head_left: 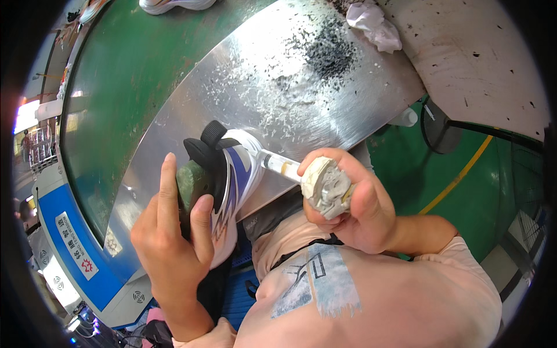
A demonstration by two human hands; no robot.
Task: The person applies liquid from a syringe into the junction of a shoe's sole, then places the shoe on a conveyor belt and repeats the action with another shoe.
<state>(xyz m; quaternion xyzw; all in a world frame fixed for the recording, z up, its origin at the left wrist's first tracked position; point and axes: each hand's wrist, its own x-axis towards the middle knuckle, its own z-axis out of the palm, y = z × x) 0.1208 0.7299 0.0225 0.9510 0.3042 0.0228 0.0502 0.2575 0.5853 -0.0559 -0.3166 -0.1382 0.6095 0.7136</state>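
My left hand (174, 235) grips a sports shoe (237, 168) by the green shoe last (194, 181) that fills its opening. The thumb lies on one side of the last, and the index finger stretches along the other. White, blue-purple and black parts show on the shoe, with a black strap loop at its collar. My right hand (371, 217) is closed round a clear syringe (282, 167), whose outer end carries a crusty off-white lump (326, 187). Pointing left, the syringe's tip meets or nearly meets the white sole edge; exact contact is unclear.
Beneath the shoe lies a shiny metal sheet (191, 104), scattered with white flakes and dark crumbs (331, 52). Crumpled white paper (374, 26) sits at its far right. Beyond runs a green belt (122, 64) with another shoe (174, 4). A blue-and-white machine panel (64, 214) stands left.
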